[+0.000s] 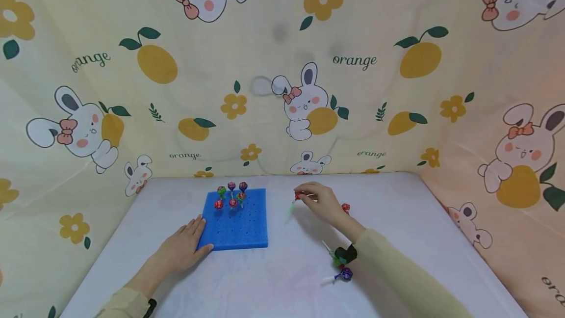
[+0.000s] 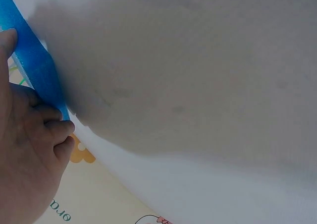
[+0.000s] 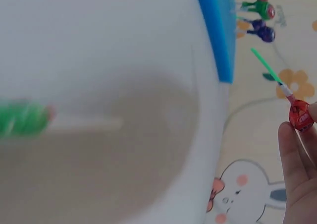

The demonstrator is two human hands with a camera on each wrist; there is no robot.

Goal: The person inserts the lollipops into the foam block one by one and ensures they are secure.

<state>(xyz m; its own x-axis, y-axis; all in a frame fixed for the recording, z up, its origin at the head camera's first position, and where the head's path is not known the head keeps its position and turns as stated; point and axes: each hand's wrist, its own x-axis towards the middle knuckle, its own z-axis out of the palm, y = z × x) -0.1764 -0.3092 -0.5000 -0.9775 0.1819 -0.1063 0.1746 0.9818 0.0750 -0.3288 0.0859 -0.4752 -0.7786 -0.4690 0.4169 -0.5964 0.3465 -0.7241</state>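
A blue foam board (image 1: pixel 242 229) dotted with small holes lies left of the middle of the table. Several wrapped lollipops (image 1: pixel 232 203) stand upright in its far part, sticks down. My left hand (image 1: pixel 183 247) rests at the board's left edge, fingers along the side and thumb by the near corner; the left wrist view shows the fingers (image 2: pixel 62 127) against the blue edge. Right of the board, my right hand (image 1: pixel 324 204) pinches a red-wrapped lollipop (image 3: pixel 300 116) by its head. Its green stick (image 3: pixel 266 65) points away from the fingertips, towards the board side.
On the right side of the table lie a green-wrapped lollipop (image 1: pixel 338 259) and a purple one (image 1: pixel 345 274), sticks pointing left. A red-wrapped lollipop (image 1: pixel 346 207) shows partly behind my right wrist. A patterned cloth (image 1: pixel 371 112) closes off the back and sides.
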